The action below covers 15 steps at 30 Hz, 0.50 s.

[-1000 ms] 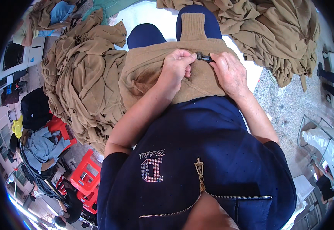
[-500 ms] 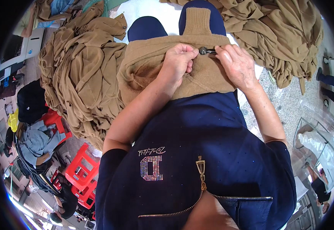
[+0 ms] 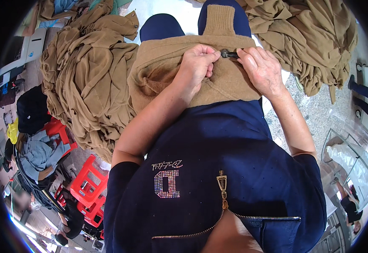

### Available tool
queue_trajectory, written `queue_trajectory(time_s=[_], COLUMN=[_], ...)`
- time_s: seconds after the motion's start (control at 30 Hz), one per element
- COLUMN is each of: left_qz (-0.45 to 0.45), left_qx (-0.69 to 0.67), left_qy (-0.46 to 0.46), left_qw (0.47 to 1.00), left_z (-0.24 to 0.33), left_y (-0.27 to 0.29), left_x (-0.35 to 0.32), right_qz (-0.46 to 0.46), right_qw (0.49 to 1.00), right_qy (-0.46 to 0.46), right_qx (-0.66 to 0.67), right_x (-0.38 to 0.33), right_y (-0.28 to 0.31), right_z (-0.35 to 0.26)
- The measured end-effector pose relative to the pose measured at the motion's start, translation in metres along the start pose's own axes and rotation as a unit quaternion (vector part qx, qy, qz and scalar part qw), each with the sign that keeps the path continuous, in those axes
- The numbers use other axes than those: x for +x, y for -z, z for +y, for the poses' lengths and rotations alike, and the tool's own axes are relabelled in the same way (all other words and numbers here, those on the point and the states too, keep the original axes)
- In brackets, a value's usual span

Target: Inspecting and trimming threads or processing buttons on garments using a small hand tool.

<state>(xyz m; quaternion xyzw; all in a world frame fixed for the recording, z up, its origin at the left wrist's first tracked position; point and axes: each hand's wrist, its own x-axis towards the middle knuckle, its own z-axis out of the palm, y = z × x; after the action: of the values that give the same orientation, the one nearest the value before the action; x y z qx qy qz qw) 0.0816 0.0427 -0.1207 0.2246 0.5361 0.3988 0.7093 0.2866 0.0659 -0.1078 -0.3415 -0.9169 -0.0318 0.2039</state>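
Note:
A tan knit garment (image 3: 167,50) is spread across my lap, and its ribbed band (image 3: 220,20) stretches out over one knee. My left hand (image 3: 195,67) pinches at the knit with thumb and forefinger together; whatever lies between those fingertips is too small to make out. Facing it, my right hand (image 3: 262,69) is closed around a slim dark tool (image 3: 232,55), of which only a short length shows. A small dark round piece (image 3: 224,53), possibly a button, sits at the tool's tip, close beside my left fingertips.
Heaps of tan knitwear lie to the left (image 3: 87,71) and the far right (image 3: 306,38). Red plastic stools (image 3: 87,179) stand at the lower left. A clear-sided bin (image 3: 352,164) is at the right. Other people are around the edges.
Both hands hold nearly the same place on the garment. Slightly more of the dark tool shows between them, and the whole view has shifted a little.

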Motion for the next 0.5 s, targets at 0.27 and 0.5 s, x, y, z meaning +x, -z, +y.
queue_trajectory(time_s=[0.27,0.5], left_qz=[-0.001,-0.005], left_qx=[-0.001,0.001], left_qy=[-0.001,-0.003], left_qw=[1.0,1.0], left_z=[0.0008,0.001], left_y=[0.0003,0.0014], left_x=[-0.002,-0.0012], right_qz=[-0.014,-0.004], right_qw=[1.0,0.999], right_qy=[0.004,-0.007], right_qx=[-0.009,0.031], right_x=[0.0012,0.0041], right_y=[-0.0018,-0.0059], right_z=[-0.0032,-0.0051])
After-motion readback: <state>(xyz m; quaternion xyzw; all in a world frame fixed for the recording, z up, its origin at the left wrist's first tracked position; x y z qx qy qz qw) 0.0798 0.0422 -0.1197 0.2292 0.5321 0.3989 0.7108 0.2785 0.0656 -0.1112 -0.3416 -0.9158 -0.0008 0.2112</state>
